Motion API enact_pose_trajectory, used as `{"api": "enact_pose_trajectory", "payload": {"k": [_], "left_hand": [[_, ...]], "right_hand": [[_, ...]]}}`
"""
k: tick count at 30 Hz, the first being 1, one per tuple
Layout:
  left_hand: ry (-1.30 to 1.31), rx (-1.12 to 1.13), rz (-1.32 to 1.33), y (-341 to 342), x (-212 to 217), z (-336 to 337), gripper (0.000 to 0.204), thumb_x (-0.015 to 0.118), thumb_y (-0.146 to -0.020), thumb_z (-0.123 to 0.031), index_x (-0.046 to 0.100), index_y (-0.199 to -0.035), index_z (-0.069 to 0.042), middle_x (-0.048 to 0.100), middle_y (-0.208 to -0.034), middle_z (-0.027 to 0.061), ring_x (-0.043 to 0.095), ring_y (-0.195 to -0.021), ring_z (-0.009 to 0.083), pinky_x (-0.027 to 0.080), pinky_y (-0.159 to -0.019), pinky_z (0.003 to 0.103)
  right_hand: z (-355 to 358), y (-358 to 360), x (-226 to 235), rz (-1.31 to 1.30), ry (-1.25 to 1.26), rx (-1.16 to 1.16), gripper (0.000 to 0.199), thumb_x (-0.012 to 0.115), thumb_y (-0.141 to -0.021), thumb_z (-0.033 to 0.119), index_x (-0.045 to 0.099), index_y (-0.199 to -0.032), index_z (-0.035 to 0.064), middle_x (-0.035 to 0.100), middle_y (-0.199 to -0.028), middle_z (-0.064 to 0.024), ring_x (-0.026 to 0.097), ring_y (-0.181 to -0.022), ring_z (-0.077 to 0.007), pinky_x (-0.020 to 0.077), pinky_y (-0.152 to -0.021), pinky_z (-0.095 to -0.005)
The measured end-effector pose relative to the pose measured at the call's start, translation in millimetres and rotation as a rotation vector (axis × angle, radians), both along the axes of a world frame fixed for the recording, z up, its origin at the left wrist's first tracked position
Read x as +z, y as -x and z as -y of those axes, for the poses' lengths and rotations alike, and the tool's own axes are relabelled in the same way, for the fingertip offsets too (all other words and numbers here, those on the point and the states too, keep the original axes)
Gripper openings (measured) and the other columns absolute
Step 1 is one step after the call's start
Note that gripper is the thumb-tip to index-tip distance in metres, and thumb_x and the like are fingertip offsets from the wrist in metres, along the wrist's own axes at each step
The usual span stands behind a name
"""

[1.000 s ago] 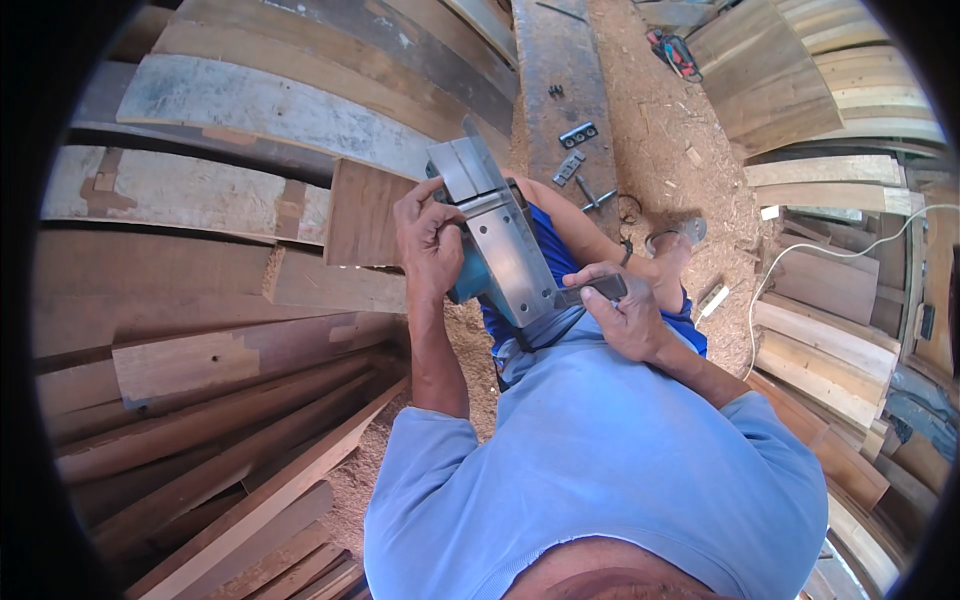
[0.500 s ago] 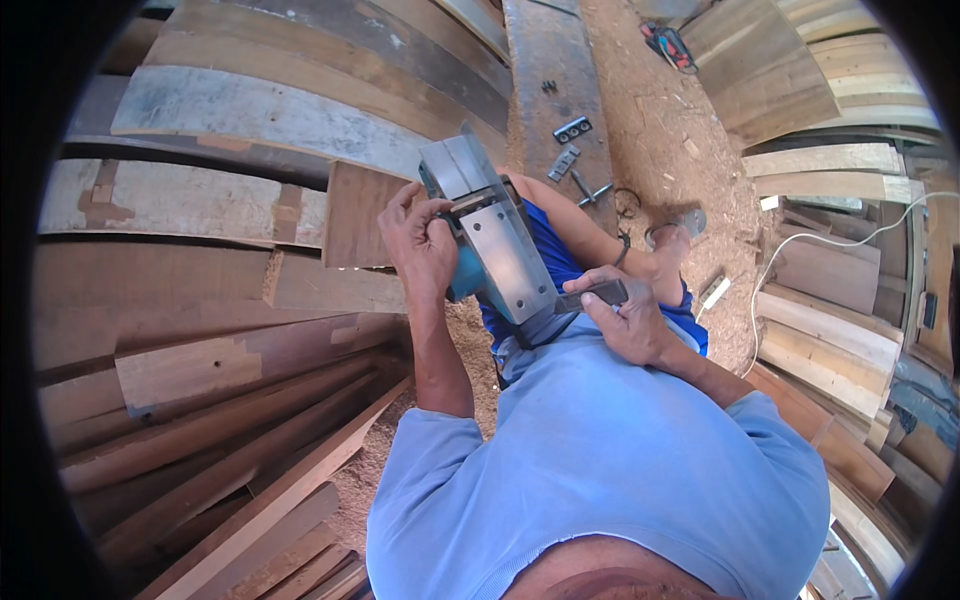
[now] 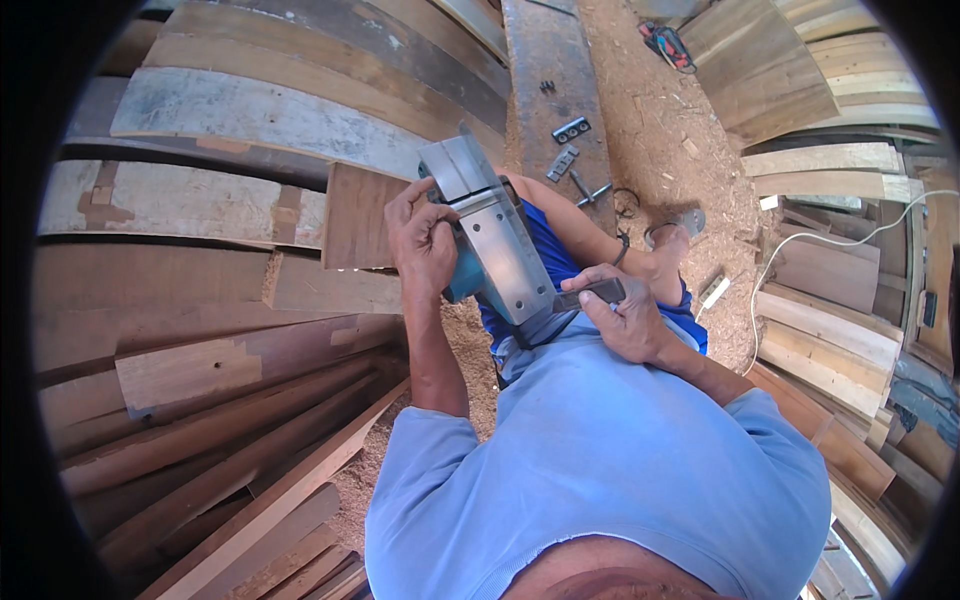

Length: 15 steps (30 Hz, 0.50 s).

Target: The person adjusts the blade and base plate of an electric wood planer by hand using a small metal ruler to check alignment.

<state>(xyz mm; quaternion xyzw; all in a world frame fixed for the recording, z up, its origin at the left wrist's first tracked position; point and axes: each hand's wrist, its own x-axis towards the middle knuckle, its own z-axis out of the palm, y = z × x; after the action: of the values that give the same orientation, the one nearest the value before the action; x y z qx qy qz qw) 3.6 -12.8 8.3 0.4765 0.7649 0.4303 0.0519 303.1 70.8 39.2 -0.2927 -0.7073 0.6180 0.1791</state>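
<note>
An electric hand planer with a teal body lies upturned over my lap, its bright metal sole facing up. My left hand is at its left side, fingers curled, thumb and fingertips against the cutter drum in the gap between the two sole plates. The hand's underside grip is hidden. My right hand is closed around a dark, flat, blocky piece at the planer's near right end. Whether that piece belongs to the planer I cannot tell.
A plank ahead bears a small block with round holes, a metal clamp-like part, a T-handled wrench and small dark bits. Stacked boards line both sides. A white cable runs at right over sawdust.
My left hand has shifted slightly at the drum. The drum has turned: bright metal shows where a darker, brownish part was. My right hand stays put.
</note>
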Motion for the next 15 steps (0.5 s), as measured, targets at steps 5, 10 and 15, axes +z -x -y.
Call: {"api": "enact_pose_trajectory", "payload": {"k": [5, 10, 15], "left_hand": [[0.004, 0.15, -0.014, -3.5, -5.6, -1.1, 0.032, 0.054, -0.076, 0.005, 0.08, -0.091, -0.009, 0.064, -0.133, 0.0192, 0.055, -0.126, 0.0368, 0.045, -0.109, 0.047], [0.007, 0.199, 0.057, -4.9, -5.3, -0.1, 0.034, 0.053, -0.078, 0.004, 0.08, -0.092, -0.009, 0.064, -0.134, 0.0194, 0.055, -0.126, 0.0366, 0.045, -0.11, 0.047], [0.03, 0.211, 0.073, -4.2, -4.5, 0.2, 0.034, 0.052, -0.079, 0.004, 0.081, -0.092, -0.009, 0.064, -0.134, 0.0193, 0.056, -0.125, 0.0352, 0.046, -0.11, 0.046]], "right_hand": [[-0.2, -0.7, -2.5, -0.02, -0.03, -0.002, 0.022, 0.06, -0.1, 0.008, 0.07, -0.116, -0.0027, 0.077, -0.102, -0.0133, 0.071, -0.093, -0.0168, 0.0549, -0.086, -0.0318], [-9.0, -0.5, 1.5, -0.04, -0.024, -0.049, 0.022, 0.059, -0.101, 0.007, 0.068, -0.117, -0.0035, 0.076, -0.107, -0.0135, 0.071, -0.098, -0.0174, 0.0543, -0.088, -0.0316], [-15.0, 1.8, 3.8, -0.045, -0.024, -0.041, 0.021, 0.059, -0.101, 0.006, 0.067, -0.118, -0.0036, 0.076, -0.109, -0.0138, 0.071, -0.101, -0.0176, 0.0543, -0.091, -0.0317]]}}
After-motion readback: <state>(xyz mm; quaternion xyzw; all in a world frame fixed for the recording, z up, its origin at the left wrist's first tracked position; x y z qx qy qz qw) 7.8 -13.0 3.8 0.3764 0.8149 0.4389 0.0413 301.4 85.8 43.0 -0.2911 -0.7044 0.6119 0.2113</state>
